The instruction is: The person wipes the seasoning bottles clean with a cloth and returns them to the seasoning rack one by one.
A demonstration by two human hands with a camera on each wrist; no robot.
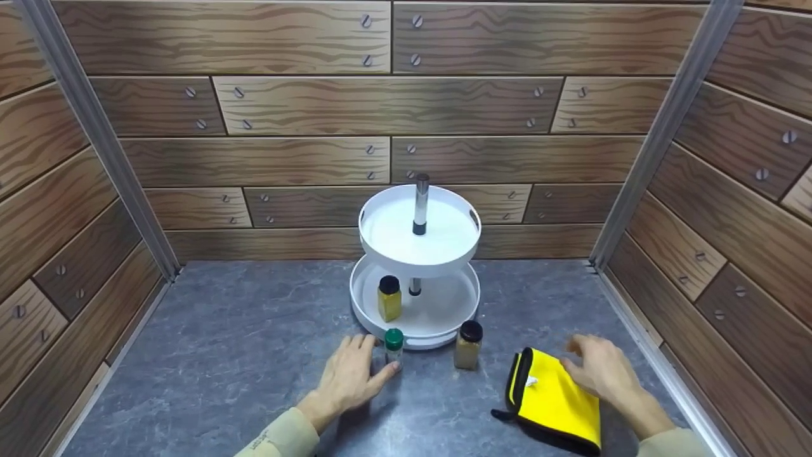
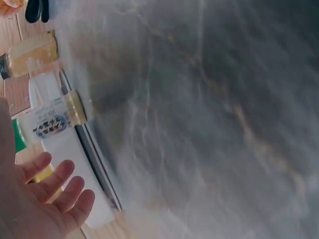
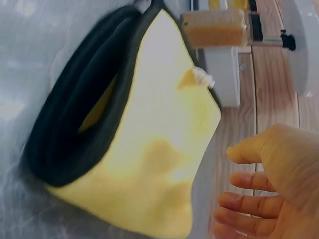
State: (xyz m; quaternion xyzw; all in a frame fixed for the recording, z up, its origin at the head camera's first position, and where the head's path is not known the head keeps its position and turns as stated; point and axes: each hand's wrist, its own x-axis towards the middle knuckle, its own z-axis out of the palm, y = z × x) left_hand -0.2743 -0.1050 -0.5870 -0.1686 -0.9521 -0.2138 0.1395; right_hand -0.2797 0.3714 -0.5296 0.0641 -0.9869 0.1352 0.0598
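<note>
My left hand (image 1: 346,381) reaches to a small clear jar with a green cap (image 1: 394,341), standing on the grey table in front of a white two-tier tray. Its thumb is near the jar's right side and the fingers lie to the left, relaxed and spread. Printed lettering shows on that jar (image 2: 50,119) in the left wrist view. Over the right edge of a folded yellow cloth with black trim (image 1: 558,400) is my right hand (image 1: 602,368). In the right wrist view its loosely bent fingers (image 3: 249,204) hold nothing, apart from the cloth.
The white two-tier tray (image 1: 419,261) has a central metal post (image 1: 421,203). A black-capped jar of yellow contents (image 1: 389,303) stands on its lower tier. Another black-capped jar, with brownish contents (image 1: 467,354), stands at the tray's front right. Wood-patterned walls (image 1: 304,108) enclose the table.
</note>
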